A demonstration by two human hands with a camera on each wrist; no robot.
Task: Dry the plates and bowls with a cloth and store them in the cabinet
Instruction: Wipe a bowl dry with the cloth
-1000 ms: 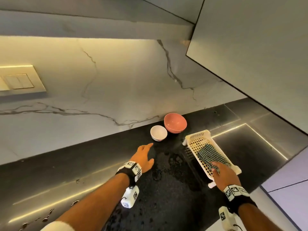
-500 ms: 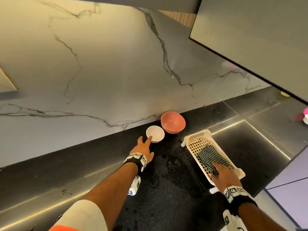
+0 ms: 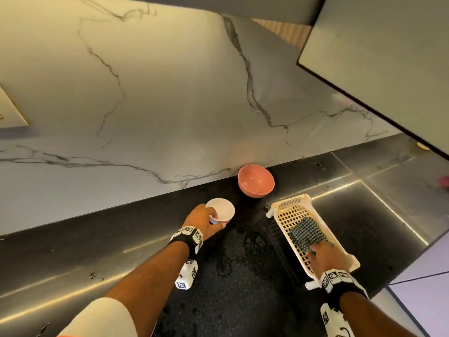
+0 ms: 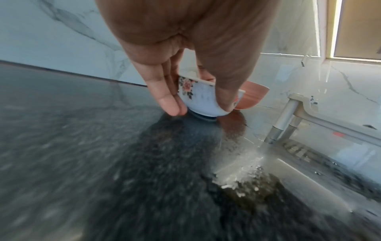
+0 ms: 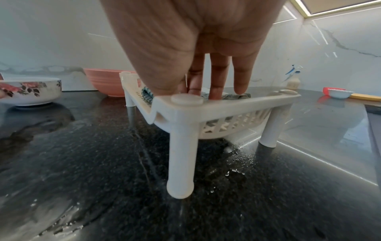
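My left hand [image 3: 206, 222] grips a small white bowl with a flower pattern [image 3: 221, 209], fingers on one side of its wall and thumb on the other. In the left wrist view the bowl [image 4: 202, 99] is tilted just above the black counter [image 4: 103, 163]. A pink bowl [image 3: 255, 181] stands behind it by the marble wall. My right hand [image 3: 325, 256] reaches into a cream plastic rack [image 3: 286, 205]. Its straight fingers [image 5: 215, 88] press down on a green checked cloth [image 3: 306, 231] lying in the rack.
An upper cabinet door [image 3: 388, 57] hangs at the top right. Water patches lie on the counter [image 3: 243, 263] between my arms. Far right stand a spray bottle [image 5: 293, 78] and a small white dish [image 5: 339, 93]. Steel surfaces flank the black counter.
My left hand reached forward, closed round the white bowl and drew it a little nearer. My right hand stayed on the cloth in the rack. The view tilted downward.
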